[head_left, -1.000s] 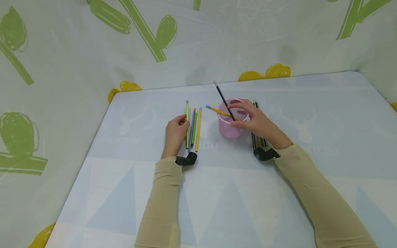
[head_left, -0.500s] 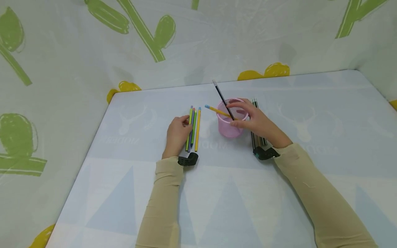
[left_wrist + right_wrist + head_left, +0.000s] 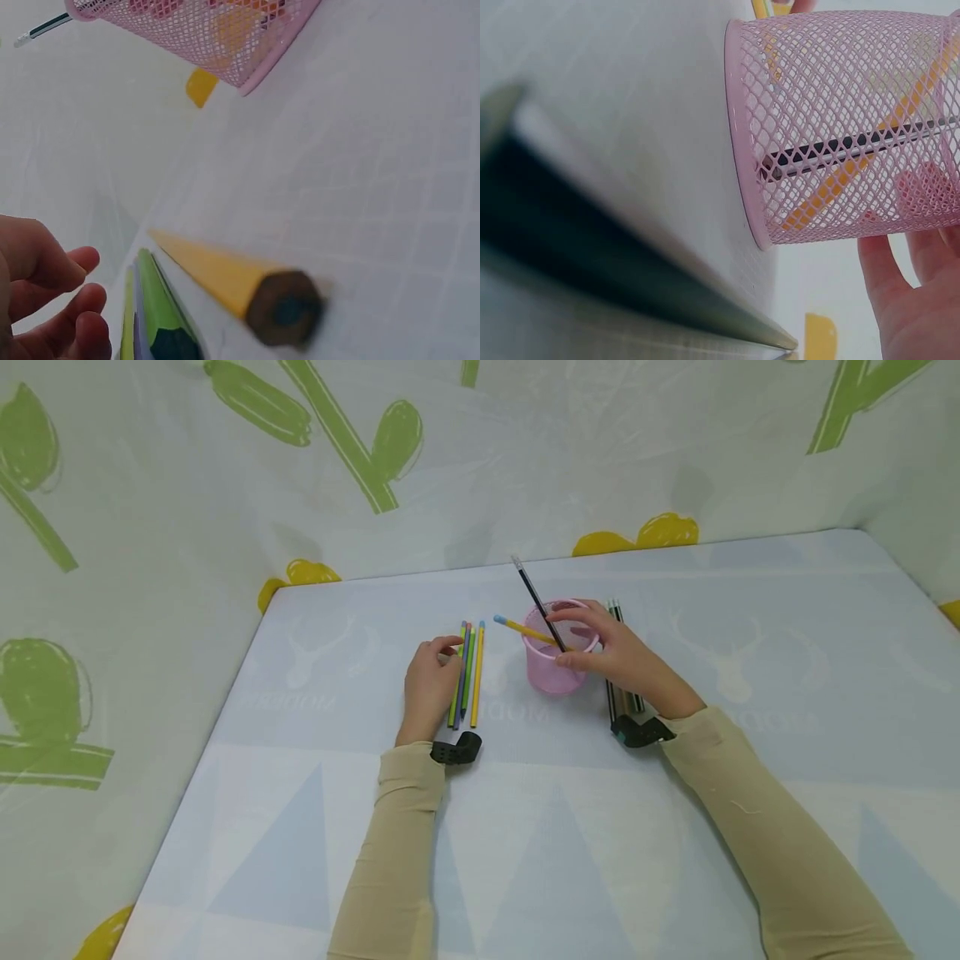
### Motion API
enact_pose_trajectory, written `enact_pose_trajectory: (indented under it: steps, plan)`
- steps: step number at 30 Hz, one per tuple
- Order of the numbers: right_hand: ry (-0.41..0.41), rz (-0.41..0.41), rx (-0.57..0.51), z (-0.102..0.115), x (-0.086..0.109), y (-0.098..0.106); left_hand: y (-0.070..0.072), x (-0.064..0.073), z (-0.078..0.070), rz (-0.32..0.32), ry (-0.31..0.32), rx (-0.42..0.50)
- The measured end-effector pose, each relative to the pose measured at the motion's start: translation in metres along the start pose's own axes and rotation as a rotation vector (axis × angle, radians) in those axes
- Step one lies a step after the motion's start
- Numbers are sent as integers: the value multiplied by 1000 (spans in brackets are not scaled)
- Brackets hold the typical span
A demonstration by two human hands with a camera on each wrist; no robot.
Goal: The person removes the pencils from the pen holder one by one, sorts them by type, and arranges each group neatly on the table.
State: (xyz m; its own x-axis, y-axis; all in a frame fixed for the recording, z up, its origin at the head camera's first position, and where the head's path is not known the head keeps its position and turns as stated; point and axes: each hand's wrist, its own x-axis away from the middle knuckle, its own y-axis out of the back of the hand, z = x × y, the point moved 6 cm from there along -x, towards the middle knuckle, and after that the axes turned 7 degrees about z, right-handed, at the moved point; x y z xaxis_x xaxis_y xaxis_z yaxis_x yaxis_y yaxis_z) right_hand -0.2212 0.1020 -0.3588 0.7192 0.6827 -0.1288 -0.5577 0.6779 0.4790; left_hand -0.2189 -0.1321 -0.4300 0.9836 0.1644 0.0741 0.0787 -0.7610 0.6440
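Observation:
The right hand [image 3: 630, 660] grips a pink mesh pencil cup [image 3: 553, 678] at its rim, with some fingers over the opening and others outside the wall. Leaning in the cup are a black pencil [image 3: 531, 587], its end low inside in the right wrist view, and a yellow pencil [image 3: 513, 625] with a blue eraser. The left hand [image 3: 431, 688] is beside a row of coloured pencils; its loosely bent fingers [image 3: 88, 300] hold nothing in the left wrist view. That row has a lime pencil [image 3: 452, 714] nearest the hand, then purple, green [image 3: 468, 672] and yellow [image 3: 477, 677].
Several dark striped pencils [image 3: 611, 697] lie right of the cup, partly under the right hand and wrist camera [image 3: 641, 732]. The pale patterned tabletop [image 3: 525, 827] meets a printed wall cloth [image 3: 510, 468] at the back.
The left hand has brought the lime pencil right and toward the body, against the row, and its fingers have come off it. The right hand and cup have stayed in place.

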Motion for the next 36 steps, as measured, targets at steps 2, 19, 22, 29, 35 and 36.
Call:
enact_pose_trajectory:
  steps: [2, 19, 22, 29, 35, 36]
  plan:
    - [0, -1, -1, 0, 0, 1, 1, 1, 1, -22, 2, 81]
    - [-20, -22, 22, 2, -1, 0, -2, 18, -40, 56, -287, 579]
    - [-52, -32, 30, 0, 0, 0, -5, 25, -51, 103, -330, 615]
    - [-77, -49, -23, -21, -3, 0, -20, 28, -65, 189, -417, 647]
    - [-112, -47, -76, -13, -1, -1, -27, 38, -81, 291, -373, 632]
    - [-113, -49, -73, -8, 0, -1, -29, 38, -82, 301, -360, 619]
